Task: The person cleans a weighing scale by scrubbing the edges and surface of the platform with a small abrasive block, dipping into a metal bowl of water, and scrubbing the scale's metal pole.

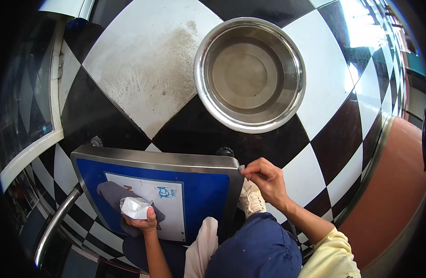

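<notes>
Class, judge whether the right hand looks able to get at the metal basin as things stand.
Probably yes. Only floor shows between the right hand and the metal basin, though the hand is at a corner of the blue panel and the reach is hard to gauge.

Basin [250,121] on floor [324,65], upper centre of frame, liquid [239,72] in it, platform [206,199] lower left, sheet [173,217] on platform, cloth [111,191] partly over sheet, shoe [253,200] right of platform, ledge [391,176] along right edge.
</notes>
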Demonstrator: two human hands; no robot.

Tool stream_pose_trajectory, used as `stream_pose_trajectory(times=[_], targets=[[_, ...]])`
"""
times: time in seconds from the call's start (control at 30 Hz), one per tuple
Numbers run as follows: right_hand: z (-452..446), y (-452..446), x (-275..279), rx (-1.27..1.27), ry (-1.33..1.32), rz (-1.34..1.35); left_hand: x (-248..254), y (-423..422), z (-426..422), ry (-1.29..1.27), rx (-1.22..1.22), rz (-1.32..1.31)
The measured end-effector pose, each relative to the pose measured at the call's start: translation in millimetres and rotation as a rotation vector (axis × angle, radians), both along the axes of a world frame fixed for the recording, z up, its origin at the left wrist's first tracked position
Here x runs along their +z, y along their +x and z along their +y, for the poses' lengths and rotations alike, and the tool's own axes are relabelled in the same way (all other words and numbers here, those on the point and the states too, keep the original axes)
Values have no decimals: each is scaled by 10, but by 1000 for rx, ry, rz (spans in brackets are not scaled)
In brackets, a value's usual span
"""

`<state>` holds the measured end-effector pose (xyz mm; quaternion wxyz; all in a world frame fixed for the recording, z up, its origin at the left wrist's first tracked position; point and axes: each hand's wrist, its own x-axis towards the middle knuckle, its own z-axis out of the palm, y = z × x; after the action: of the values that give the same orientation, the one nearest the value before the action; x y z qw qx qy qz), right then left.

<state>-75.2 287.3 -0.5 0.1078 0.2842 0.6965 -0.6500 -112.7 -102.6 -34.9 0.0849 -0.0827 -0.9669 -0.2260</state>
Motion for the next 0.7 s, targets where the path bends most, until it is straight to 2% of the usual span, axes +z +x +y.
stream_pose_trajectory(times=[0.07,0.17,0.23,0.33,0.43,0.5,0.57,0.7], targets=[[-45,86,9,5,74,86,14,2,12,11,-6,-9],[-80,-44,39,192,452,306,58,-62,146,122,38,-7],[-85,-189,11,336,587,458,103,-140,224,102,5,63],[-263,-578,42,437,563,457,145,-197,213,104,-65,24],[-600,-962,-11,495,368,536,271,-284,342,127,-38,20],[-837,-1212,-64,529,263,492,312,-293,382,183,-7,3],[-1096,-1496,-111,600,201,448,265,-295,280,57,-42,84],[-1800,-2069,-176,656,167,458,273,-267,230,21,-22,75]])
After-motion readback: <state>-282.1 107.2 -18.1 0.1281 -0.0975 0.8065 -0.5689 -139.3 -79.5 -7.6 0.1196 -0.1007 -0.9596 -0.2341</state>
